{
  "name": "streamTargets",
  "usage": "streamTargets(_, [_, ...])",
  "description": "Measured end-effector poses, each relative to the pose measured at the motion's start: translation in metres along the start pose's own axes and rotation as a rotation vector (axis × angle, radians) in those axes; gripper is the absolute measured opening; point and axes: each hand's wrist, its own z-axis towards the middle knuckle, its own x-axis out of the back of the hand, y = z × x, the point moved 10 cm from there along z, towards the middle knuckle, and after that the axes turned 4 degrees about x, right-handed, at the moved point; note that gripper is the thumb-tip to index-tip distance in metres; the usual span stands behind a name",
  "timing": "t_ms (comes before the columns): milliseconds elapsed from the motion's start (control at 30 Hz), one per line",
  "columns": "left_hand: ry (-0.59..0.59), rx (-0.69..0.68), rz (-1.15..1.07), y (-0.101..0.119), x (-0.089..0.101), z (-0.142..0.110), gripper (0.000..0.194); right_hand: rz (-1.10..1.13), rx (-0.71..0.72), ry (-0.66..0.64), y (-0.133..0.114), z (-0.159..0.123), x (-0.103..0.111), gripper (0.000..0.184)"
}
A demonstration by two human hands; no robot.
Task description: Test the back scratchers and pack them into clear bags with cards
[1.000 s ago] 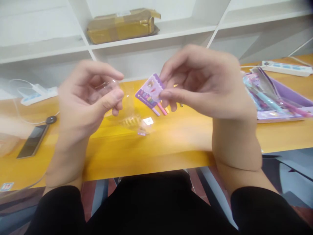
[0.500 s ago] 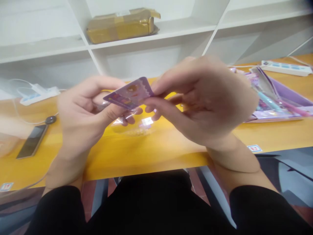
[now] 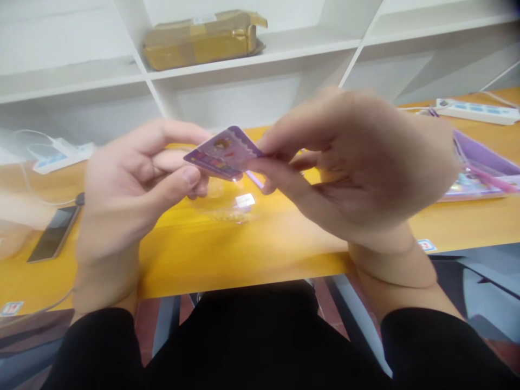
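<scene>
A small purple card [image 3: 225,153] with a cartoon figure and a scalloped white border is held up over the table, tilted. My right hand [image 3: 345,168] pinches its right end between thumb and forefinger. Close by the card's left corner is my left hand [image 3: 142,179], its fingers curled and the thumb pressed in against them; whether something thin sits in that grip is hidden. Beneath the hands, a clear plastic wrapper [image 3: 227,215] with a white label [image 3: 245,200] lies on the yellow table [image 3: 244,254].
On the right, partly behind my right hand, is an open purple box [image 3: 483,157] with a pink pen-like item [image 3: 493,180]. Power strips [image 3: 479,111] lie at the back. A phone [image 3: 53,233] is at left. A taped carton [image 3: 203,42] occupies the white shelf [image 3: 252,64].
My left hand has moved left, its thumb coming off the card's face. My right hand has shifted right with the card, covering more of the purple box.
</scene>
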Motion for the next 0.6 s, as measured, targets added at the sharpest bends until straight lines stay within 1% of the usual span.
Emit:
streamTargets(67, [0.050, 0.017, 0.050, -0.003, 0.007, 0.001, 0.021, -0.026, 0.014, -0.023, 0.001, 0.001, 0.000, 0.015])
streamTargets(100, [0.055, 0.024, 0.063, -0.005, 0.009, 0.002, 0.018, -0.038, 0.019, -0.042, 0.001, 0.002, -0.001, 0.015])
streamTargets(233, [0.002, 0.037, 0.041, -0.012, 0.009, 0.006, 0.019, -0.076, 0.025, -0.094, 0.000, 0.004, -0.002, 0.011])
streamTargets(400, [-0.054, -0.009, 0.002, -0.008, 0.005, 0.008, 0.021, -0.125, 0.017, -0.062, -0.001, 0.003, 0.001, 0.008])
streamTargets(500, [-0.082, -0.026, -0.027, -0.006, 0.002, 0.008, 0.020, -0.136, -0.001, -0.096, -0.002, 0.001, -0.002, 0.012])
streamTargets(600, [-0.079, 0.000, -0.039, -0.009, 0.001, 0.007, 0.017, -0.126, -0.020, -0.135, -0.006, 0.000, -0.006, 0.020])
